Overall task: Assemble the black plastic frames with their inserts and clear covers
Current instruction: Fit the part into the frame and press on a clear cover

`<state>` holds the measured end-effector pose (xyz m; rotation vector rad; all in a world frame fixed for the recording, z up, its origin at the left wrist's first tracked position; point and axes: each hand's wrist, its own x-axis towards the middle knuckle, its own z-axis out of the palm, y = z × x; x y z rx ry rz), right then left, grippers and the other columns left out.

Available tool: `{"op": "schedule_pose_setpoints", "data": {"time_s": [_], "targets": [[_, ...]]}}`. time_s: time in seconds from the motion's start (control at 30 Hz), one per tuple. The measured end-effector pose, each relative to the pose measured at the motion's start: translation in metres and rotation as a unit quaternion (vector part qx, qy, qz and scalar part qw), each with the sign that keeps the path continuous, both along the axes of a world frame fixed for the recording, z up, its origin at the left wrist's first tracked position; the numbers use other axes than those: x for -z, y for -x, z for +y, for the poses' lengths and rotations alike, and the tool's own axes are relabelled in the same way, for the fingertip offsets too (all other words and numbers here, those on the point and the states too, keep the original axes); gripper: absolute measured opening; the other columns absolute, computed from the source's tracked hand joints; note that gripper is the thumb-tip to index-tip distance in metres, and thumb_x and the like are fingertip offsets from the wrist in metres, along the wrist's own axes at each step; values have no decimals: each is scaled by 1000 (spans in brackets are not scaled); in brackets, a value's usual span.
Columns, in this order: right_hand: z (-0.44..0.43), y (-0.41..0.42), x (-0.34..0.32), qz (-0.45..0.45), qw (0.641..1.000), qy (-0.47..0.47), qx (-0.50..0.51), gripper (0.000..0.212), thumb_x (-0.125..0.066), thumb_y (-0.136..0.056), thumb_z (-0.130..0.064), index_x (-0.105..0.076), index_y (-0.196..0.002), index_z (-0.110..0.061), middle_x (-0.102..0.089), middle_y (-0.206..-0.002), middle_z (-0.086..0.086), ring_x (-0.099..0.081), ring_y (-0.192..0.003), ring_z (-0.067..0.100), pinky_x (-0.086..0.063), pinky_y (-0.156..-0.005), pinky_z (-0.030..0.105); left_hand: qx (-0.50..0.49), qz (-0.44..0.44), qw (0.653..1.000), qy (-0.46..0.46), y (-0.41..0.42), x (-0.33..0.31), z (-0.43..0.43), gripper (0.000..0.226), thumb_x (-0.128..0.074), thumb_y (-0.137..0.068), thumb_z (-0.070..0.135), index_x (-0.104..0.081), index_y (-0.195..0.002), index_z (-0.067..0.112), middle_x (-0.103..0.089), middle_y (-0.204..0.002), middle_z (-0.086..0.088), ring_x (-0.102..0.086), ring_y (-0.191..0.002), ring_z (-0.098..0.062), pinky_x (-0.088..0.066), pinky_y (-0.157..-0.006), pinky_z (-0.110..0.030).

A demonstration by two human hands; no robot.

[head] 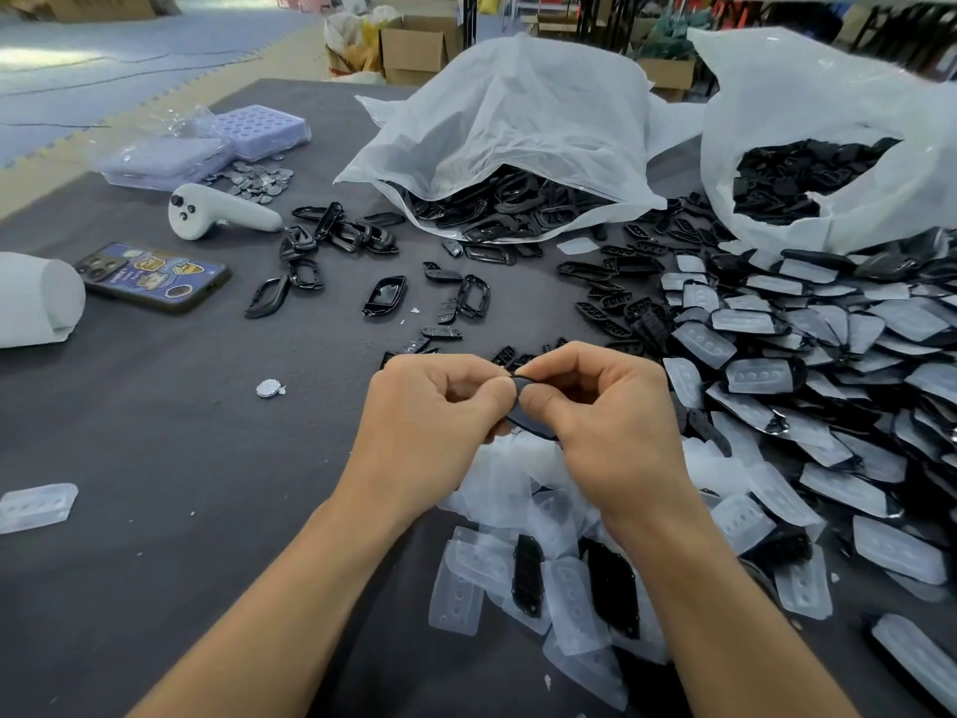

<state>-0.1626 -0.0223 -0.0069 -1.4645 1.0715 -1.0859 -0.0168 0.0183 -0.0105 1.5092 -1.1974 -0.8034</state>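
Head view: both hands meet over the near middle of the table [155,432]. The left hand [435,406] and right hand [606,406] each pinch one black frame [523,424] between thumb and fingers, thumbs pressed together on its top; whether an insert or cover is already seated in it cannot be told. At right lies a big heap of finished pieces [808,355], black with clear covers on them, so much is done. Much is also left: loose clear covers [518,536] lie near, under the wrists, bare frames [331,235] and inserts [616,308] are scattered farther out, and two far bags [518,127] hold many more black parts.
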Motion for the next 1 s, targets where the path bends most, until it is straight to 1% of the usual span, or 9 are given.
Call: {"op": "schedule_pose_setpoints", "data": {"time_s": [0.07,0.13,0.27,0.37,0.47,0.63,0.73,0.83,1.0], "targets": [[-1,2,-1,-13,1000,-14,-4,25,-77,-81,9,-78,-75,-16,-77,-74,3,-75,-72,20,-60,-68,29,-9,-49,998,32,1,0,1,21,-73,-90,14,-82,-82,31,-75,-63,5,-73,-60,-17,-62,-60,-31],[-1,2,-2,-28,999,-29,-5,24,-76,-81,8,-78,-74,-15,-77,-75,5,-73,-72,21,-62,-71,34,-23,-50,998,44,2,1,2,23,-73,-90,11,-81,-79,30,-73,-59,6,-71,-54,-13,-59,-54,-26],[0,1,-2,-19,1000,-9,3,21,-75,-84,0,-78,-77,-19,-76,-74,1,-69,-69,15,-59,-68,30,-30,-18,998,55,5,3,1,25,-72,-91,8,-81,-80,29,-75,-62,1,-72,-55,-19,-61,-55,-32],[0,2,-1,22,999,19,14,20,-76,-84,-2,-78,-75,-19,-75,-70,-1,-67,-65,13,-58,-65,31,12,-3,999,35,3,2,2,26,-70,-93,3,-80,-77,21,-74,-61,-3,-71,-53,-20,-56,-50,-24],[1,2,-2,27,999,33,8,21,-77,-86,-3,-80,-77,-22,-75,-70,-4,-68,-63,11,-53,-59,26,20,20,999,27,-1,-1,1,27,-70,-92,0,-80,-75,18,-72,-58,-7,-68,-47,-20,-54,-47,-25],[0,3,-3,-101,993,-52,-28,24,-67,-91,8,-79,-93,-12,-77,-80,11,-74,-66,23,-59,-60,25,-55,63,995,61,0,1,-2,28,-69,-93,1,-80,-77,22,-71,-58,-8,-66,-47,-20,-53,-47,-25],[-2,4,-1,-99,993,-59,-11,29,-67,-88,13,-78,-87,-13,-74,-71,12,-66,-53,22,-57,-56,24,-48,90,994,46,1,2,-2,21,-70,-94,5,-81,-88,23,-74,-63,-8,-68,-52,-19,-55,-51,-24],[-4,5,-2,-102,993,-62,-5,35,-67,-86,16,-79,-79,-16,-71,-65,13,-59,-49,22,-53,-51,25,-34,70,996,33,2,1,0,23,-70,-83,15,-83,-95,29,-78,-71,-5,-71,-59,-22,-56,-56,-28],[-3,7,-3,-102,990,-96,-35,38,-62,-87,16,-80,-77,-15,-75,-74,15,-61,-52,24,-57,-54,26,-56,98,993,23,-2,0,-2,43,-68,-81,-14,-83,-83,26,-73,-62,-12,-67,-52,-19,-53,-51,-24]]}}
